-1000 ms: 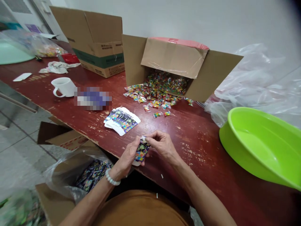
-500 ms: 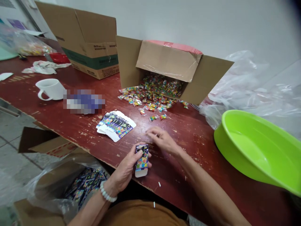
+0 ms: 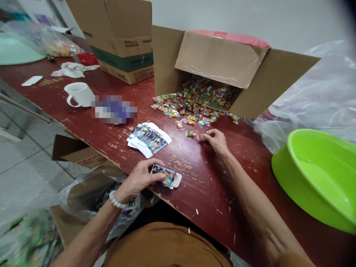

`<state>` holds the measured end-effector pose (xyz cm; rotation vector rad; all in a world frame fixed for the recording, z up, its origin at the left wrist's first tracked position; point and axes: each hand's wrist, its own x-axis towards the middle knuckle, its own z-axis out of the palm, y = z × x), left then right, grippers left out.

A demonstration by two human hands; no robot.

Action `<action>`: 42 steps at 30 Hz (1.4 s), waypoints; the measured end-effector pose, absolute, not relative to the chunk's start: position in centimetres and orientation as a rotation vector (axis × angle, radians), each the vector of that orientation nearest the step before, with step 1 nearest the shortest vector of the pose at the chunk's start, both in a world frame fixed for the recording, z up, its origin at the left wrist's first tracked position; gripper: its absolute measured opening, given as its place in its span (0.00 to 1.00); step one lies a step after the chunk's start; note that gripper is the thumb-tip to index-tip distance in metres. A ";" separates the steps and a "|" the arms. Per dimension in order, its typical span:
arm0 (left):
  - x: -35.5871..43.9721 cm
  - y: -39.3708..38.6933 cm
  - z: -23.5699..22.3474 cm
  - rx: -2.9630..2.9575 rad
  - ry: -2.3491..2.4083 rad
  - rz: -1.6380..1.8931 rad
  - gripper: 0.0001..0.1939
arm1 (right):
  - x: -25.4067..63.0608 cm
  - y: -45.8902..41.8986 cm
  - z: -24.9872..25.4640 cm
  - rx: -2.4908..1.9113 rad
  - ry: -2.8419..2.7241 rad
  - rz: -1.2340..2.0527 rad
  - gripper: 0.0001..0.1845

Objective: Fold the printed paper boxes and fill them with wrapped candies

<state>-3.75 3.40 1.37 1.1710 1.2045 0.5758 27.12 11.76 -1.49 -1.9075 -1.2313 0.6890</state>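
Note:
My left hand [image 3: 138, 178] grips a small colourful printed box [image 3: 166, 177] lying on its side near the table's front edge. My right hand [image 3: 216, 140] is stretched out farther back, its fingers pinched on a small wrapped candy packet [image 3: 200, 137]. Another loose candy packet [image 3: 190, 133] lies just left of it. Several more candy packets [image 3: 194, 104] spill from a cardboard box on its side [image 3: 222, 63]. A stack of flat printed cartons [image 3: 149, 138] lies between my hands and the mug.
A lime green basin [image 3: 319, 174] sits at the right, clear plastic sheeting [image 3: 311, 107] behind it. A white mug [image 3: 79, 94] and a second cardboard box [image 3: 122, 40] stand at the back left. Below the table edge, a bag-lined box [image 3: 91, 196] holds more printed cartons.
My right hand left the small box and reached forward to the loose candies, pinching one. My left hand lowered the box and tipped it onto its side on the table.

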 end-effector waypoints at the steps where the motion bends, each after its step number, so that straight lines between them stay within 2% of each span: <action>1: -3.7 3.4 1.4 1.120 1.229 0.632 0.22 | 26.2 10.3 -1.1 -1.853 -1.235 0.731 0.14; 5: -3.3 2.9 0.8 0.886 1.174 0.865 0.23 | 21.5 4.5 0.3 -1.357 -1.194 1.068 0.17; 10: -2.5 1.7 0.4 0.782 0.869 0.769 0.24 | 17.7 1.4 1.5 -1.395 -1.370 0.922 0.08; 14: -1.5 0.6 0.5 0.811 0.705 0.645 0.24 | 17.2 1.0 2.3 -1.364 -1.592 0.962 0.04; 17: -0.8 0.1 0.4 0.846 0.646 0.643 0.26 | 17.4 0.9 2.7 -1.336 -1.792 0.867 0.08; 20: -0.6 0.0 0.5 0.851 0.680 0.705 0.26 | 17.8 1.0 2.8 -1.265 -1.665 0.852 0.10; 25: -0.5 0.2 1.6 0.714 0.783 0.789 0.21 | 17.8 0.7 2.2 -1.203 -1.028 1.395 0.23; 28: 0.0 0.2 1.7 0.612 0.812 0.824 0.23 | 17.0 0.1 1.3 -1.076 -0.932 1.640 0.26; 31: 0.5 0.0 1.2 0.665 0.855 0.839 0.21 | 16.3 -0.3 0.5 -1.090 -1.108 1.498 0.23; 34: 0.8 -0.3 0.7 0.742 0.914 0.884 0.20 | 16.2 -0.5 0.2 -1.116 -1.409 1.071 0.11; 37: 0.6 -0.3 0.7 0.645 0.891 0.783 0.24 | 16.7 -0.5 0.4 -1.051 -1.590 0.796 0.07; 39: 0.4 0.0 0.9 0.543 0.798 0.649 0.28 | 16.9 -0.6 0.5 -1.033 -1.653 0.823 0.08; 42: 0.0 0.3 1.1 0.499 0.705 0.619 0.28 | 16.8 -0.6 0.7 -1.069 -1.537 1.085 0.09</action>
